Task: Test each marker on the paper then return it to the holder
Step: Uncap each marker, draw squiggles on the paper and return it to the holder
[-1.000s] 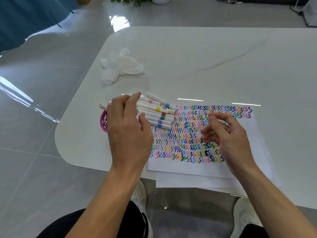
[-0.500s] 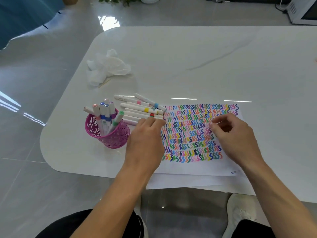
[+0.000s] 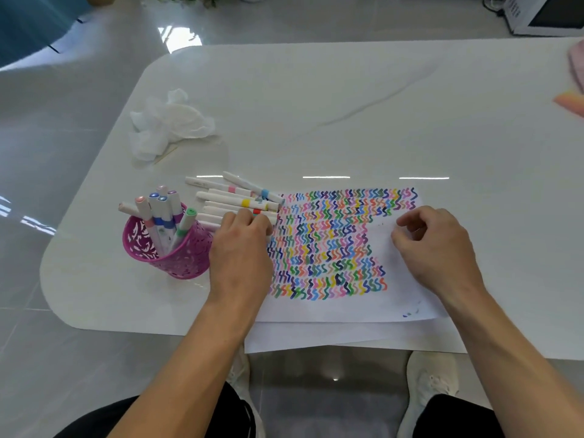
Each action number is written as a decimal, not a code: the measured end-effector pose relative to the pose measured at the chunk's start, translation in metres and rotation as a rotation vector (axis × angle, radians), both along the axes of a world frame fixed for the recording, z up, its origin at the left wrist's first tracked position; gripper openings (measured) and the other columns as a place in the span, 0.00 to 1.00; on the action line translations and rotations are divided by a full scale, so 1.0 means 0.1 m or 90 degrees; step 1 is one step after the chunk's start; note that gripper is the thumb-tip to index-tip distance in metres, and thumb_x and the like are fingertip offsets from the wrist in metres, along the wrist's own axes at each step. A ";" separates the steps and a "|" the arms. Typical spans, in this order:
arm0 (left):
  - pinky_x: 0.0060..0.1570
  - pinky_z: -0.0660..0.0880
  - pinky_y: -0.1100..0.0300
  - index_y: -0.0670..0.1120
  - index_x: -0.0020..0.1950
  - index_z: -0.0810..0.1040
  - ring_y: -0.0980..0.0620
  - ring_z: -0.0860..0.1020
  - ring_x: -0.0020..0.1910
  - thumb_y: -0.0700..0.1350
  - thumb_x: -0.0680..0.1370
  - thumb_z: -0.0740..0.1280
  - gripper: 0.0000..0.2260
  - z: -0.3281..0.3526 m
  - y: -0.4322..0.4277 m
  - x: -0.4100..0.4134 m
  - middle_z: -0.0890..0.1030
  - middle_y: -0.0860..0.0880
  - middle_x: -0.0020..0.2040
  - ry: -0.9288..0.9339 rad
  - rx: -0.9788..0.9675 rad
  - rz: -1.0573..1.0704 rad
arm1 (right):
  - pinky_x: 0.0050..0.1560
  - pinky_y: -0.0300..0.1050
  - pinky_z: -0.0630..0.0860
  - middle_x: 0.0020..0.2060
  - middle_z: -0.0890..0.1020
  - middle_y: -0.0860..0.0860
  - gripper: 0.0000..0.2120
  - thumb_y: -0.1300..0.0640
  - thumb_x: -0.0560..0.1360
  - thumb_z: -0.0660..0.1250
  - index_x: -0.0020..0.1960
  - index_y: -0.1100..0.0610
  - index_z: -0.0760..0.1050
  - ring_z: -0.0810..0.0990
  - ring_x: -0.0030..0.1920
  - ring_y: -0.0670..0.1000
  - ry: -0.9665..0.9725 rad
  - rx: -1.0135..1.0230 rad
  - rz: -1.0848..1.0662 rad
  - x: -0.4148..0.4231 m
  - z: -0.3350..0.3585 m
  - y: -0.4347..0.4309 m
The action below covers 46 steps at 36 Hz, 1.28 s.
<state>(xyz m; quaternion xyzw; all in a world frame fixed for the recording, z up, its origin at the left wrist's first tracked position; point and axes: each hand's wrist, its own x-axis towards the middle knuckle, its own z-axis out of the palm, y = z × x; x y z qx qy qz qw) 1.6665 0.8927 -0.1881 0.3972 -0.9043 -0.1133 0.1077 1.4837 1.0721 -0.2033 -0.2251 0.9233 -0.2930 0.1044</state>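
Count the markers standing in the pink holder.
7, all in the holder: one marker leaning left, pink-capped, blue, another blue, pale at back, purple, green rightmost. More may be hidden.

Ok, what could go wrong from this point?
The left hand reaches into tightly packed loose markers on a glossy table; picking one could set its neighbours rolling. The holder stands close beside that hand, so a sideways sweep might tip it. The lower sheet slightly overhangs the near table edge and may slide.
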 end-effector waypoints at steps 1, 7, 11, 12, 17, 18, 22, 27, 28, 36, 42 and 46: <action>0.50 0.74 0.51 0.44 0.55 0.82 0.46 0.73 0.54 0.38 0.78 0.70 0.07 0.00 0.00 -0.02 0.80 0.47 0.54 0.002 -0.002 -0.004 | 0.51 0.43 0.70 0.51 0.78 0.52 0.08 0.57 0.78 0.73 0.56 0.55 0.81 0.77 0.48 0.51 -0.005 0.005 0.001 0.00 0.00 0.01; 0.50 0.73 0.52 0.44 0.55 0.80 0.46 0.75 0.55 0.39 0.77 0.71 0.08 0.00 0.06 -0.11 0.82 0.47 0.54 0.047 -0.017 -0.042 | 0.51 0.42 0.71 0.51 0.78 0.52 0.11 0.57 0.76 0.75 0.58 0.56 0.81 0.77 0.48 0.50 -0.008 0.014 0.008 0.01 0.00 0.04; 0.47 0.73 0.51 0.43 0.53 0.79 0.46 0.74 0.49 0.37 0.79 0.68 0.04 0.05 0.12 -0.17 0.82 0.47 0.49 0.141 -0.030 -0.097 | 0.52 0.42 0.71 0.52 0.79 0.52 0.11 0.57 0.75 0.75 0.57 0.55 0.81 0.77 0.49 0.49 -0.013 0.010 0.012 0.00 -0.01 0.05; 0.47 0.74 0.50 0.43 0.52 0.79 0.46 0.74 0.48 0.37 0.79 0.69 0.03 0.07 0.14 -0.19 0.82 0.47 0.48 0.176 -0.029 -0.116 | 0.52 0.42 0.70 0.51 0.79 0.52 0.11 0.57 0.75 0.75 0.57 0.55 0.81 0.77 0.48 0.49 -0.011 0.007 0.012 0.00 -0.01 0.05; 0.51 0.71 0.64 0.41 0.56 0.80 0.51 0.74 0.51 0.36 0.79 0.69 0.06 0.16 0.26 -0.25 0.81 0.48 0.50 0.329 -0.018 -0.240 | 0.48 0.39 0.70 0.49 0.78 0.49 0.10 0.57 0.76 0.75 0.56 0.55 0.81 0.76 0.47 0.49 0.023 -0.037 0.045 0.03 0.05 0.02; 0.53 0.69 0.67 0.42 0.59 0.80 0.51 0.74 0.52 0.35 0.80 0.68 0.09 0.17 0.29 -0.25 0.81 0.48 0.51 0.345 -0.015 -0.258 | 0.47 0.36 0.69 0.48 0.78 0.49 0.09 0.57 0.76 0.75 0.56 0.54 0.81 0.76 0.47 0.49 0.027 -0.054 0.059 0.04 0.07 0.01; 0.54 0.68 0.69 0.46 0.65 0.80 0.51 0.75 0.52 0.33 0.80 0.66 0.16 0.19 0.36 -0.26 0.81 0.47 0.53 0.380 -0.013 -0.299 | 0.44 0.27 0.68 0.47 0.79 0.47 0.10 0.55 0.75 0.76 0.54 0.50 0.79 0.76 0.46 0.45 0.036 -0.123 0.118 0.10 0.13 -0.02; 0.53 0.75 0.62 0.46 0.61 0.82 0.54 0.79 0.54 0.35 0.80 0.67 0.12 0.15 0.40 -0.27 0.81 0.51 0.54 0.448 0.069 -0.295 | 0.51 0.25 0.68 0.53 0.81 0.44 0.16 0.53 0.75 0.78 0.60 0.50 0.80 0.79 0.54 0.42 0.001 -0.166 0.205 0.16 0.16 -0.03; 0.52 0.76 0.61 0.47 0.61 0.82 0.55 0.79 0.53 0.36 0.80 0.67 0.12 0.15 0.41 -0.28 0.80 0.52 0.54 0.460 0.088 -0.288 | 0.54 0.25 0.69 0.55 0.81 0.43 0.17 0.52 0.75 0.78 0.62 0.49 0.80 0.79 0.56 0.42 -0.010 -0.173 0.228 0.17 0.18 -0.03; 0.50 0.77 0.66 0.53 0.58 0.79 0.60 0.81 0.51 0.41 0.80 0.68 0.09 0.12 0.49 -0.32 0.82 0.58 0.52 0.454 0.175 -0.218 | 0.56 0.32 0.73 0.52 0.82 0.36 0.17 0.39 0.76 0.69 0.62 0.43 0.81 0.79 0.56 0.39 -0.078 -0.154 0.290 0.22 0.25 0.00; 0.46 0.77 0.64 0.53 0.55 0.78 0.59 0.81 0.46 0.46 0.80 0.69 0.05 0.08 0.49 -0.30 0.82 0.59 0.47 0.322 0.201 -0.173 | 0.53 0.44 0.79 0.51 0.85 0.46 0.13 0.46 0.79 0.71 0.59 0.52 0.83 0.82 0.51 0.48 0.006 -0.112 0.283 0.17 0.23 0.03; 0.45 0.70 0.65 0.50 0.58 0.79 0.60 0.75 0.44 0.49 0.83 0.64 0.07 0.06 0.49 -0.30 0.80 0.57 0.49 0.179 0.170 -0.247 | 0.51 0.51 0.80 0.49 0.84 0.48 0.12 0.48 0.80 0.70 0.58 0.54 0.83 0.81 0.50 0.50 0.030 -0.056 0.319 0.17 0.21 0.06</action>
